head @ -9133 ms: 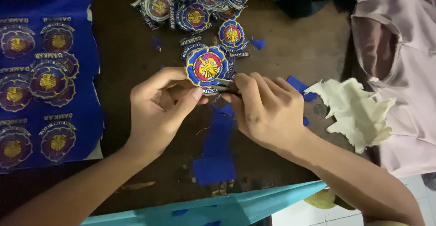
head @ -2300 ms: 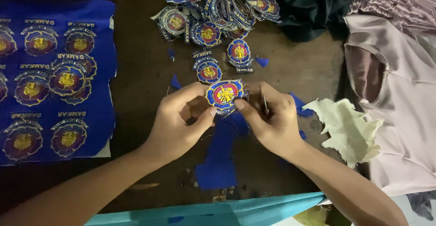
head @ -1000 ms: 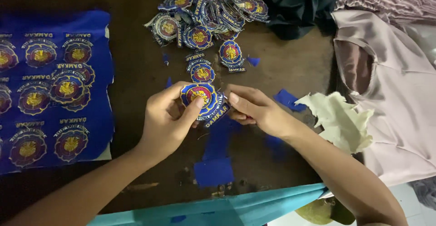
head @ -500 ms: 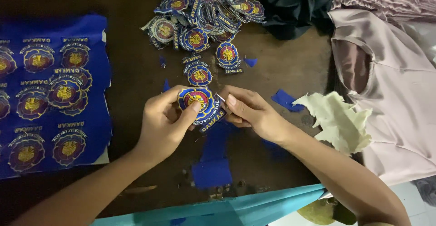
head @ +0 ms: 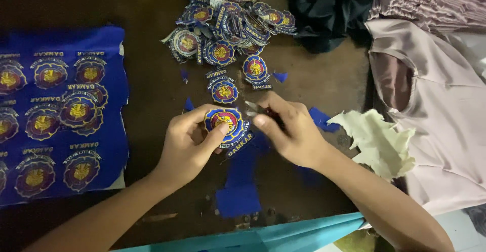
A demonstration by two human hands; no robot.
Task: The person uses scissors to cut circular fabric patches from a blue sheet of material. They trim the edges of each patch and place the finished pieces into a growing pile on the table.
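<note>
bench (head: 152, 9): dark, worn wood under everything; scraps of blue cloth lie about it, and a trimmed piece dropped among them could be lost to the eye, by my judgement.
pink garment (head: 445, 125): spread along the right edge, close to the working elbow; a wide swing of that arm might drag it over.
blue sheet (head: 61, 115): lies at the left, well apart from the hands, with round embroidered badges not yet cut free; no risk to it at present.
badge heap (head: 228, 24): loose cut badges piled at the far side, two stragglers just above the hands; a nudge could scatter them.
pale backing scrap (head: 377, 140): torn, cream, just right of the right wrist.
left hand (head: 190, 148): closed on the badge, thumb pressed on its face, fingers behind.
right hand (head: 293, 133): curled narrow about small scissors (head: 255, 108), only the tips showing, pointed at the badge's upper edge.
badge in hand (head: 225, 123): round, blue, red and yellow, held above the bench between both hands, a lettered strip hanging below it. likely danger: the blades biting into the stitched border, or nicking the left thumb so near.
</note>
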